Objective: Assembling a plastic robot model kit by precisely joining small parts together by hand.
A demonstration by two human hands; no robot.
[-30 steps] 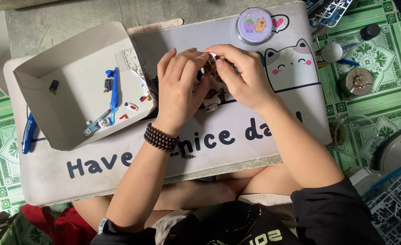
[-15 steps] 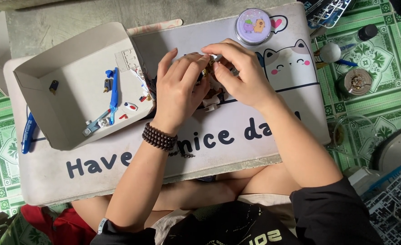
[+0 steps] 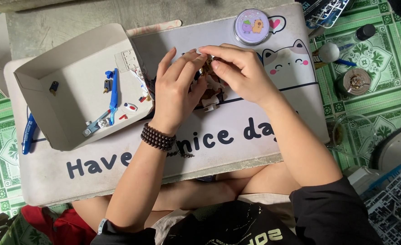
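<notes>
Both hands meet over the middle of the counter: the left hand (image 3: 178,93), with a dark bead bracelet (image 3: 157,137) on its wrist, curls its fingers around a small brown-and-white model figure (image 3: 208,88), while the right hand (image 3: 239,72) pinches the top of the same figure between thumb and forefinger, its other fingers folded loosely. The figure is mostly hidden between the palms; only some brown and white parts show, touching the white printed desk mat (image 3: 236,136) that covers the counter. Just left of the left hand stands an open white cardboard box (image 3: 64,81), near the counter's left edge, holding a blue tool (image 3: 114,93) and scattered small plastic parts in white, red and blue. A round lilac tin (image 3: 251,26) sits at the counter's far edge, beyond the right hand. A blue pen-like tool (image 3: 28,133) lies at the left edge, half under the box. Off the right edge, on the green tiled floor (image 3: 391,54), stand a small dark-capped bottle (image 3: 361,34) and a round container (image 3: 353,81).
</notes>
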